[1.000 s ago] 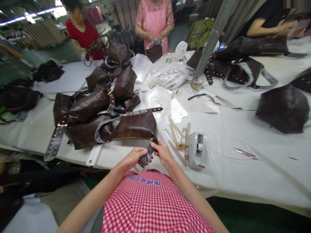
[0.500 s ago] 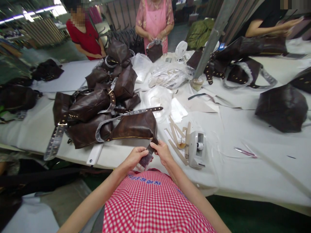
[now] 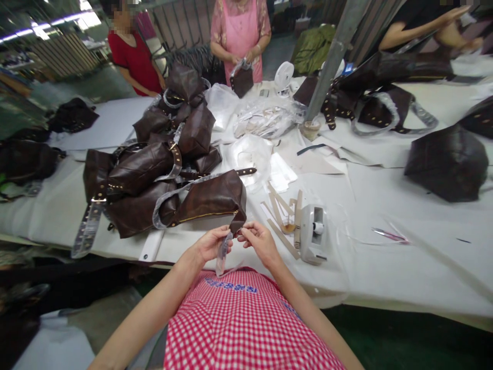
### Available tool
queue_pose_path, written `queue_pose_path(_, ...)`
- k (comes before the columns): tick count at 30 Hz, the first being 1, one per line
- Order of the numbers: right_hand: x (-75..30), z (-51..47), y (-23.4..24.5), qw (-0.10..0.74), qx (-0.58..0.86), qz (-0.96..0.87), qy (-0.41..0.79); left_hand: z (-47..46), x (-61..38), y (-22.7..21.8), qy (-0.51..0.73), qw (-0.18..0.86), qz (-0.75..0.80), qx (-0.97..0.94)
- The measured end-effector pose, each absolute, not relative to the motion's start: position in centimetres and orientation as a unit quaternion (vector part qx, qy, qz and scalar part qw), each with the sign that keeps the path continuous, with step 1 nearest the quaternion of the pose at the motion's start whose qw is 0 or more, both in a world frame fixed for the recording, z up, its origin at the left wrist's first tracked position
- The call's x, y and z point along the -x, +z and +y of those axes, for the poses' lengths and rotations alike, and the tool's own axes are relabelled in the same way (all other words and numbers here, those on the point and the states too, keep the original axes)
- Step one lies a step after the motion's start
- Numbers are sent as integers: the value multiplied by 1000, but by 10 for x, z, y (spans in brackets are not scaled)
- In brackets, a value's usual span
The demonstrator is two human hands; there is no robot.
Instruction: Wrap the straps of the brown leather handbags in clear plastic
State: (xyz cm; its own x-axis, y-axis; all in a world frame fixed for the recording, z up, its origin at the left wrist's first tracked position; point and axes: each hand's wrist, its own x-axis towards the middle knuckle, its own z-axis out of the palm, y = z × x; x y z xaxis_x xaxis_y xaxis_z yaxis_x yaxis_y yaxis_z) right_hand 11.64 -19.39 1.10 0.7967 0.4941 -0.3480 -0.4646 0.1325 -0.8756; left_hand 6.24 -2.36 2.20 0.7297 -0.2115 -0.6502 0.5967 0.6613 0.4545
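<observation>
A dark brown leather bag (image 3: 210, 200) lies at the near table edge, its corner tab hanging toward me. My left hand (image 3: 210, 243) pinches a clear plastic strip (image 3: 222, 255) that covers the tab's end. My right hand (image 3: 259, 239) pinches the same strap tab just to the right, fingers closed. Both hands meet over the table edge above my red checked apron.
A pile of brown bags (image 3: 154, 154) with plastic-wrapped straps sits left of the hands. A white tape dispenser (image 3: 313, 234) and wooden sticks (image 3: 283, 210) lie to the right. Tweezers (image 3: 389, 235) rest farther right. Other people stand across the white table (image 3: 385, 267).
The bag's corner has lifted a little off the table. My hands have risen slightly, and the clear plastic strip now hangs down from my left fingers.
</observation>
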Motion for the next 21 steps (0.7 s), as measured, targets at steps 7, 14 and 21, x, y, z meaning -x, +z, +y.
queue_pose_path(7, -103, -197, 17, 694, 674, -175, 182, -24, -65, 19, -237, 887, 276, -286)
queue_pose_path(14, -103, -191, 22, 666, 697, -259, 55, -29, -66, 18, -196, 908, 248, -276)
queue_pose_path(21, -108, -181, 31, 675, 670, -308, 34, -34, -64, 34, -118, 905, 303, -276)
